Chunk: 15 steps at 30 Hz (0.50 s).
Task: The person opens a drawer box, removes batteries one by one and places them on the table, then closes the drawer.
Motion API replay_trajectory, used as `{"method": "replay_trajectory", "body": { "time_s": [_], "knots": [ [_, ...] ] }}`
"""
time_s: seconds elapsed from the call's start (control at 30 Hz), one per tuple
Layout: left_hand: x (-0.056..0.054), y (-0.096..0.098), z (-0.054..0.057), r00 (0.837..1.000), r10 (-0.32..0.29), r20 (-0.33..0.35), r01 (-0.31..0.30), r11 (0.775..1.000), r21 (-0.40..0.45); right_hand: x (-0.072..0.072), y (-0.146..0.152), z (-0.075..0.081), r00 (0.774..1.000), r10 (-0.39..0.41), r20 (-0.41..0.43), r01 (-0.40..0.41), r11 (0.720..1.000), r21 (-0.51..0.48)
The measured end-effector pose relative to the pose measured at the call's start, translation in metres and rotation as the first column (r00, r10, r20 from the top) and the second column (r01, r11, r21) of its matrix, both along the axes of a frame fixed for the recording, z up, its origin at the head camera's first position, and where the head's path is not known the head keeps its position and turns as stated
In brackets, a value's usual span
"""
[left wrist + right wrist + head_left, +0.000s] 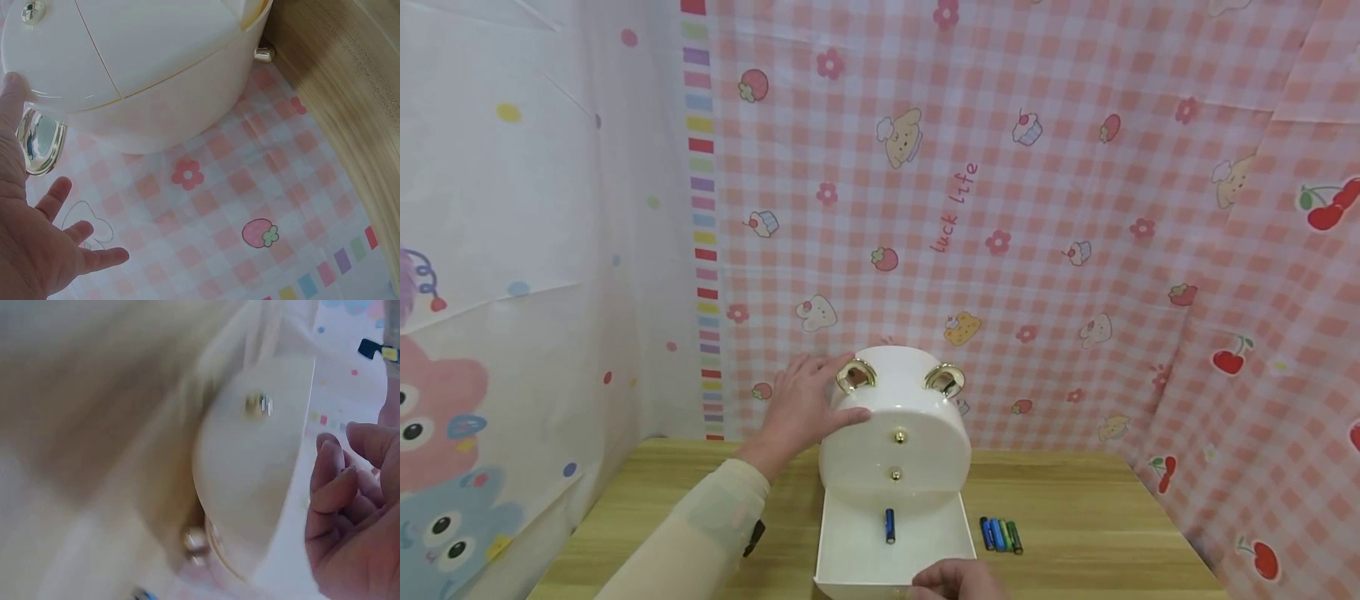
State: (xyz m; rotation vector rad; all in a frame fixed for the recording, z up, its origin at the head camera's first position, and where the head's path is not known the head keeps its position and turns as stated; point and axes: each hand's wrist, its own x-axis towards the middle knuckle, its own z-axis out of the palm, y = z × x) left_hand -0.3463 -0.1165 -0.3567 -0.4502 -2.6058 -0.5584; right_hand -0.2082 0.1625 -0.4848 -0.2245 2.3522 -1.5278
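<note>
A glossy white drawer box (895,450) with two gold ear-shaped trims stands on the table. Its bottom drawer (857,567) is pulled out, and one dark blue battery (890,527) lies inside. My left hand (808,400) rests against the box's upper left; its thumb touches the front edge while the other fingers spread behind the gold ear (42,142). By the drawer's front right corner is my right hand (958,579). In the right wrist view its fingers (334,490) curl loosely, apart from the drawer's gold knob (259,405), with nothing plainly visible in them.
Several blue and green batteries (1000,535) lie in a row on the wooden table (1075,508), right of the drawer. A pink checked cloth (1037,192) hangs behind the table. Patterned white cloth (527,233) hangs at the left.
</note>
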Motion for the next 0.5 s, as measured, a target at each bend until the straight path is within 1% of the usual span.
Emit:
{"method": "replay_trajectory", "body": {
  "time_s": [0.03,0.07,0.1,0.13,0.17,0.2,0.23,0.27,0.3,0.33,0.37,0.4,0.43,0.47,0.5],
  "knots": [
    [0.0,0.0,0.0,1.0,0.001,-0.001,-0.001,1.0,-0.002,0.0,-0.001,0.01,0.996,0.008,-0.084,-0.003,0.999,0.052],
    [0.0,0.0,0.0,1.0,0.002,-0.002,-0.002,1.0,-0.004,-0.003,-0.001,0.017,0.982,0.046,-0.185,-0.024,0.993,0.119],
    [-0.001,0.0,0.0,1.0,0.003,-0.004,-0.003,1.0,-0.005,-0.006,0.001,0.023,0.952,0.098,-0.292,-0.041,0.98,0.195],
    [-0.001,0.0,0.0,1.0,0.003,-0.005,-0.003,1.0,-0.005,-0.011,0.002,0.027,0.904,0.159,-0.397,-0.047,0.959,0.279],
    [-0.001,0.0,-0.001,1.0,0.003,-0.005,-0.004,1.0,-0.004,-0.016,0.003,0.03,0.84,0.227,-0.493,-0.037,0.93,0.365],
    [-0.001,0.0,-0.001,1.0,0.004,-0.007,-0.004,1.0,-0.005,-0.022,0.004,0.031,0.77,0.294,-0.566,-0.016,0.896,0.443],
    [-0.001,0.0,-0.001,1.0,0.002,-0.007,-0.002,1.0,-0.004,-0.028,0.005,0.032,0.693,0.365,-0.622,0.015,0.855,0.518],
    [-0.001,0.0,-0.001,1.0,0.001,-0.006,-0.001,1.0,-0.002,-0.035,0.005,0.033,0.627,0.431,-0.649,0.047,0.81,0.584],
    [-0.001,0.0,-0.002,1.0,-0.001,-0.008,0.001,1.0,-0.002,-0.041,0.003,0.034,0.585,0.488,-0.648,0.056,0.773,0.632],
    [-0.001,0.0,-0.002,1.0,-0.003,-0.009,0.002,1.0,-0.003,-0.046,0.001,0.033,0.547,0.544,-0.636,0.056,0.734,0.676],
    [-0.001,-0.001,-0.002,1.0,-0.005,-0.012,0.005,1.0,-0.001,-0.052,-0.002,0.033,0.519,0.597,-0.612,0.055,0.691,0.721],
    [-0.001,-0.001,-0.002,1.0,-0.007,-0.015,0.007,1.0,0.001,-0.057,-0.005,0.032,0.496,0.644,-0.582,0.057,0.645,0.762],
    [-0.001,-0.001,-0.002,1.0,-0.009,-0.016,0.009,1.0,0.005,-0.062,-0.01,0.031,0.463,0.691,-0.554,0.071,0.594,0.801],
    [-0.001,-0.001,-0.002,1.0,-0.01,-0.018,0.01,1.0,0.008,-0.066,-0.014,0.029,0.44,0.728,-0.526,0.084,0.55,0.831],
    [-0.001,-0.001,-0.002,1.0,-0.01,-0.018,0.01,1.0,0.009,-0.069,-0.019,0.026,0.411,0.758,-0.506,0.104,0.513,0.852]
  ]
}}
